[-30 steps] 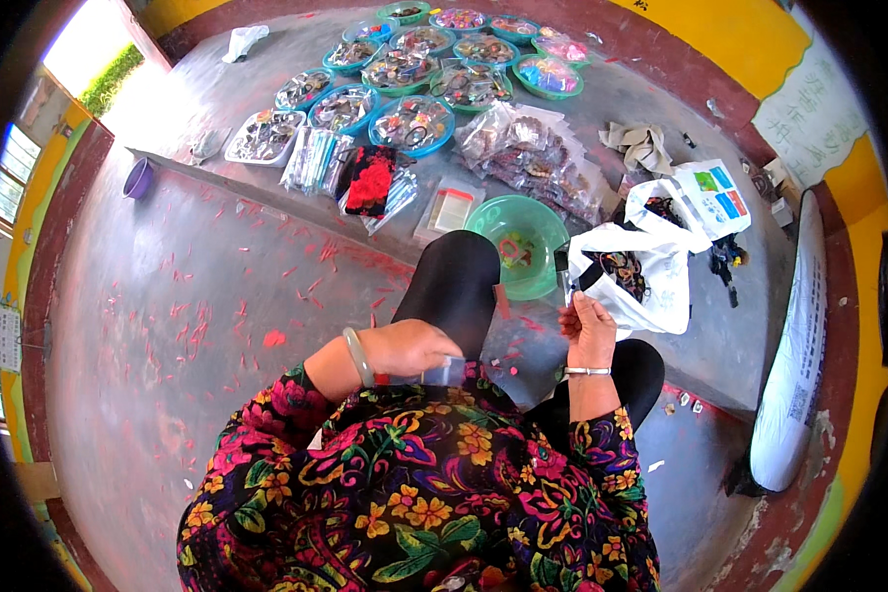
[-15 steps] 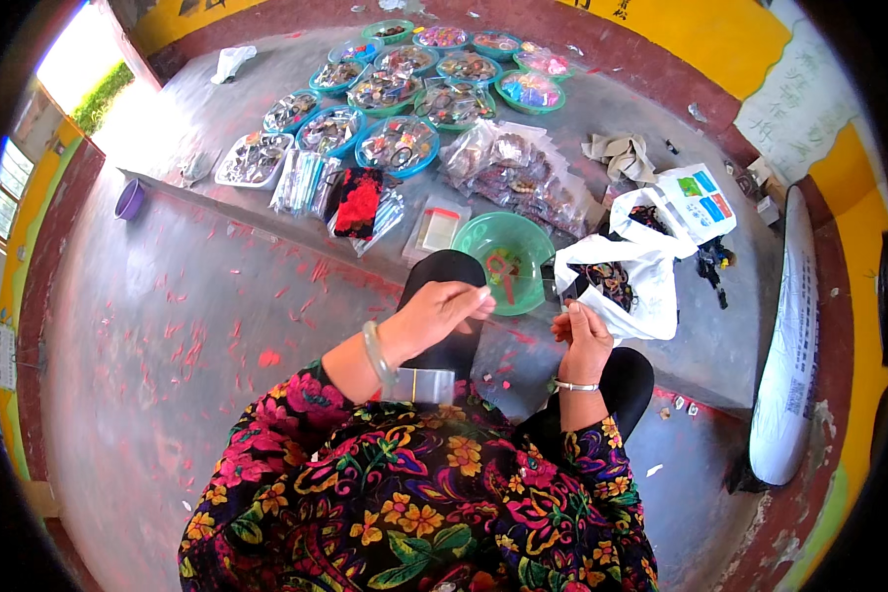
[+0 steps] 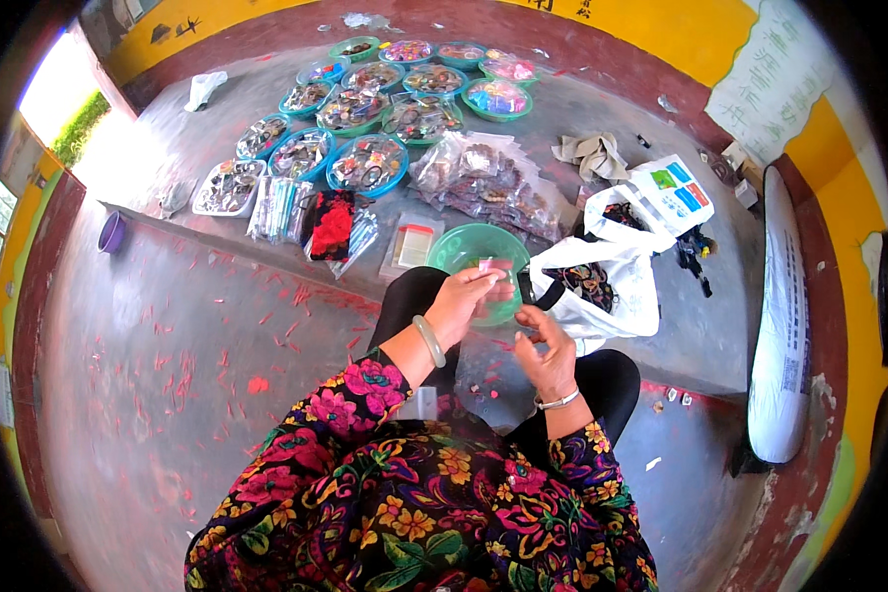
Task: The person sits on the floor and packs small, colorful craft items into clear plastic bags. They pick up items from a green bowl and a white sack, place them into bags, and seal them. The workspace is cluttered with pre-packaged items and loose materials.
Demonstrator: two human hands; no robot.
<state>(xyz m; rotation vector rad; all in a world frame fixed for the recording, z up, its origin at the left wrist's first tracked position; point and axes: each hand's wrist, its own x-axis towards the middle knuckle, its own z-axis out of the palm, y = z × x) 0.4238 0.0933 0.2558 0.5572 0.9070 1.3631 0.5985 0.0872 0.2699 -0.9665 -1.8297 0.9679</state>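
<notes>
My left hand [image 3: 467,304] is closed in a pinch over the green basin, its fingertips on what looks like a small clear plastic bag [image 3: 495,264] with a pinkish top edge. Lower and to the right is my right hand [image 3: 546,350], its thumb and forefinger bent and apart, with nothing visible between them. Beneath the hands the green plastic basin [image 3: 454,243] stands in front of my knees; my left hand hides part of its inside. Just right of the basin lies an open white bag [image 3: 633,318] full of dark, multicoloured small items. A small clear packet [image 3: 426,402] rests on my lap.
Beyond the basin are a heap of filled clear bags [image 3: 493,183], a stack of flat packets [image 3: 410,245], a red-and-black cloth [image 3: 333,225] and several basins [image 3: 367,166] of bagged goods. A purple bucket [image 3: 112,233] sits far left; a long white wrapped roll [image 3: 777,326] leans at right.
My left hand has moved forward over the basin, with the small clear bag now showing at its fingertips. My right hand has drawn back and its fingers have parted. The whole view has shifted slightly.
</notes>
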